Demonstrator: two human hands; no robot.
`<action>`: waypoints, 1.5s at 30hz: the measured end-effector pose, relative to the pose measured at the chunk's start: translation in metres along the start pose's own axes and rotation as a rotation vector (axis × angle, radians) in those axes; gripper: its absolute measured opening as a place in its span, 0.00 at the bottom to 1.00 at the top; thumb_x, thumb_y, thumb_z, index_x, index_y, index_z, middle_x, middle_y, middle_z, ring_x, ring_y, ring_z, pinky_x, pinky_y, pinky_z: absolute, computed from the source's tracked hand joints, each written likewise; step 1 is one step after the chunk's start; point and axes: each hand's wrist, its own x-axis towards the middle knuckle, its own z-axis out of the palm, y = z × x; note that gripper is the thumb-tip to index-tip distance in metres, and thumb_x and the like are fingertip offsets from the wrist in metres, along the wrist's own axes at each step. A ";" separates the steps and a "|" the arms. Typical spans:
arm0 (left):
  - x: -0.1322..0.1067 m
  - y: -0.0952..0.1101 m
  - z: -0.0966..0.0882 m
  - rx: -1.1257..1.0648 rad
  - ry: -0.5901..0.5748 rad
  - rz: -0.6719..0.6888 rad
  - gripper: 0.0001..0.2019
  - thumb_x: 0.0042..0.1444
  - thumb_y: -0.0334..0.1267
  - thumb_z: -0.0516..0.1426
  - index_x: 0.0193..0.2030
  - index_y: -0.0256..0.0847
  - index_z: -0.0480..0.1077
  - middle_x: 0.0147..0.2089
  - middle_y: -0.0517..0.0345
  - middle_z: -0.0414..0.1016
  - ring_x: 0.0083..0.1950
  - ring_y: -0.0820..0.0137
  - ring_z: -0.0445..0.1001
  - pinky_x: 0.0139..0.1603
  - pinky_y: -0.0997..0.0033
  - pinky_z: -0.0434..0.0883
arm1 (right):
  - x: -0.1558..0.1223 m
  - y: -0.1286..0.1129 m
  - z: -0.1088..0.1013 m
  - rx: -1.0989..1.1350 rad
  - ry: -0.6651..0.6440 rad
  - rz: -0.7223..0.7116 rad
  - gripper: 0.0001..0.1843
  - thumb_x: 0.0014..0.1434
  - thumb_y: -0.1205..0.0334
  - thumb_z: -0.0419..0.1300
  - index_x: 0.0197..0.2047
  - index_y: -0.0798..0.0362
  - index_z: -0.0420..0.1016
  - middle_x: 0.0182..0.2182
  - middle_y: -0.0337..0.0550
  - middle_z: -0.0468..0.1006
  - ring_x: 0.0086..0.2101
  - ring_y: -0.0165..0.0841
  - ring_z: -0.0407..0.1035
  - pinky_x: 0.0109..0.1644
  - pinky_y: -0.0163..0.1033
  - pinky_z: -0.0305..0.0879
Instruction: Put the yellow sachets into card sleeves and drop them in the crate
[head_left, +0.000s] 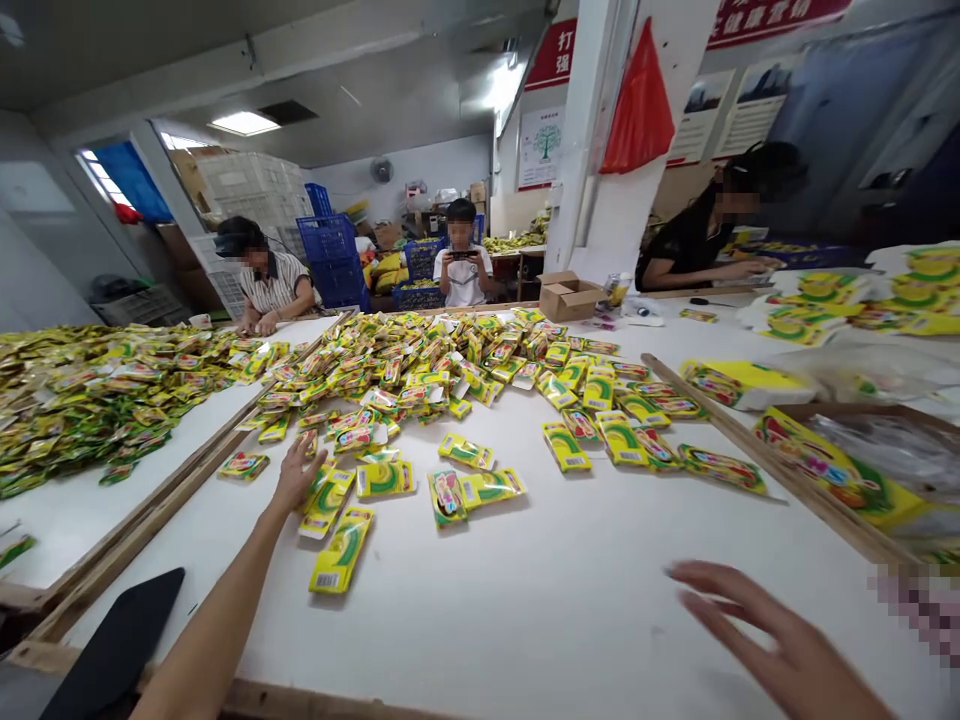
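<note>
My left hand reaches over the white tabletop at the near edge of a heap of small yellow-green packets. Its fingers are apart, beside a yellow packet; whether they touch it I cannot tell. Another yellow packet lies closer to me, and several more are scattered right of the hand, some overlapping. Over bare white surface at the lower right is my right hand, slightly blurred, fingers stretched out and holding nothing.
Wooden strips divide the table. A larger packet pile lies left. An opened display box with clear plastic stands right, a brown carton at the back. A dark flat object lies near left. Several people sit around.
</note>
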 end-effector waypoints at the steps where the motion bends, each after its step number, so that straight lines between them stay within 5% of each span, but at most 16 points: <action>1: 0.008 0.001 0.008 0.012 -0.040 0.005 0.29 0.56 0.53 0.52 0.62 0.45 0.61 0.66 0.48 0.58 0.69 0.52 0.52 0.65 0.47 0.53 | 0.020 -0.019 0.024 0.035 -0.065 -0.026 0.16 0.52 0.43 0.60 0.38 0.40 0.80 0.41 0.47 0.80 0.42 0.43 0.75 0.42 0.44 0.73; 5: 0.019 0.021 0.040 0.091 -0.265 0.100 0.32 0.54 0.55 0.54 0.65 0.50 0.58 0.65 0.49 0.61 0.66 0.49 0.56 0.62 0.43 0.54 | 0.101 -0.080 0.118 0.066 -0.207 -0.206 0.16 0.58 0.48 0.57 0.45 0.45 0.77 0.50 0.47 0.74 0.52 0.42 0.67 0.56 0.48 0.64; 8: -0.005 0.045 0.060 0.091 -0.328 0.199 0.33 0.54 0.54 0.54 0.66 0.47 0.57 0.62 0.47 0.64 0.62 0.50 0.62 0.61 0.46 0.57 | 0.159 -0.101 0.172 0.048 -0.249 -0.325 0.14 0.59 0.53 0.58 0.46 0.47 0.76 0.51 0.49 0.72 0.52 0.41 0.66 0.57 0.48 0.62; 13: -0.084 0.095 0.079 -0.050 -0.521 0.338 0.33 0.54 0.54 0.56 0.66 0.57 0.55 0.67 0.49 0.58 0.67 0.47 0.54 0.65 0.37 0.46 | 0.257 -0.125 0.226 -0.144 -0.213 -0.362 0.20 0.60 0.51 0.58 0.52 0.50 0.72 0.54 0.51 0.69 0.54 0.44 0.62 0.57 0.49 0.57; 15: -0.087 0.107 0.078 -0.174 -0.596 0.377 0.38 0.52 0.53 0.59 0.68 0.57 0.50 0.68 0.49 0.57 0.67 0.49 0.55 0.65 0.42 0.52 | 0.293 -0.134 0.242 -0.209 -0.220 -0.338 0.24 0.60 0.48 0.57 0.55 0.50 0.70 0.57 0.52 0.65 0.56 0.47 0.58 0.59 0.51 0.54; 17: -0.057 0.110 0.074 -0.277 -0.501 0.332 0.34 0.55 0.52 0.56 0.68 0.55 0.50 0.65 0.49 0.61 0.62 0.55 0.63 0.61 0.51 0.62 | 0.323 -0.143 0.258 -0.237 -0.245 -0.332 0.27 0.59 0.44 0.56 0.57 0.49 0.67 0.60 0.53 0.61 0.59 0.49 0.54 0.60 0.54 0.50; 21: 0.050 0.098 0.085 -0.126 -0.056 0.195 0.26 0.58 0.52 0.52 0.62 0.47 0.63 0.62 0.47 0.64 0.64 0.54 0.60 0.62 0.49 0.58 | 0.359 -0.157 0.291 -0.285 -0.340 -0.291 0.38 0.55 0.35 0.55 0.63 0.47 0.61 0.65 0.53 0.53 0.63 0.57 0.44 0.60 0.64 0.44; 23: 0.087 0.094 0.104 0.016 -0.095 0.120 0.26 0.57 0.52 0.53 0.60 0.45 0.66 0.63 0.44 0.62 0.65 0.49 0.57 0.62 0.43 0.54 | 0.365 -0.160 0.302 -0.304 -0.411 -0.263 0.42 0.51 0.32 0.56 0.63 0.47 0.61 0.65 0.55 0.53 0.63 0.63 0.41 0.57 0.69 0.45; 25: 0.098 0.093 0.125 0.119 -0.161 0.103 0.23 0.58 0.51 0.52 0.59 0.50 0.66 0.62 0.47 0.64 0.63 0.48 0.59 0.62 0.34 0.47 | 0.364 -0.158 0.306 -0.318 -0.486 -0.255 0.44 0.49 0.30 0.57 0.62 0.46 0.63 0.64 0.55 0.55 0.62 0.65 0.42 0.56 0.70 0.46; 28: 0.076 0.095 0.147 0.150 -0.182 0.170 0.21 0.59 0.49 0.51 0.59 0.54 0.66 0.61 0.52 0.66 0.61 0.53 0.62 0.64 0.35 0.41 | 0.349 -0.147 0.294 -0.324 -0.591 -0.297 0.42 0.47 0.31 0.59 0.61 0.43 0.65 0.63 0.50 0.60 0.63 0.60 0.45 0.59 0.63 0.49; 31: 0.034 0.100 0.149 0.090 -0.221 0.291 0.22 0.57 0.52 0.53 0.57 0.52 0.68 0.64 0.52 0.63 0.63 0.53 0.60 0.65 0.41 0.46 | 0.318 -0.128 0.264 -0.307 -0.670 -0.357 0.42 0.46 0.32 0.61 0.61 0.42 0.65 0.61 0.48 0.64 0.63 0.54 0.47 0.62 0.54 0.49; 36: -0.039 0.135 0.130 -0.127 -0.442 0.470 0.24 0.58 0.53 0.53 0.60 0.52 0.65 0.67 0.54 0.59 0.67 0.52 0.54 0.65 0.46 0.53 | 0.244 -0.077 0.189 -0.143 -0.728 -0.356 0.38 0.53 0.36 0.57 0.63 0.45 0.62 0.59 0.47 0.67 0.57 0.47 0.60 0.61 0.49 0.55; 41: -0.089 0.191 0.110 -0.321 -0.685 0.615 0.26 0.60 0.51 0.52 0.65 0.52 0.57 0.66 0.53 0.61 0.66 0.56 0.57 0.66 0.49 0.53 | 0.177 -0.035 0.109 -0.164 -0.634 -0.237 0.35 0.53 0.39 0.59 0.61 0.46 0.65 0.56 0.49 0.70 0.55 0.47 0.64 0.58 0.50 0.58; 45: -0.113 0.213 0.086 -0.288 -0.669 0.580 0.29 0.59 0.51 0.53 0.66 0.54 0.53 0.67 0.52 0.58 0.68 0.53 0.54 0.65 0.42 0.51 | 0.128 -0.034 0.050 -0.233 -0.485 -0.278 0.26 0.57 0.44 0.58 0.54 0.48 0.73 0.51 0.50 0.74 0.51 0.47 0.67 0.56 0.51 0.60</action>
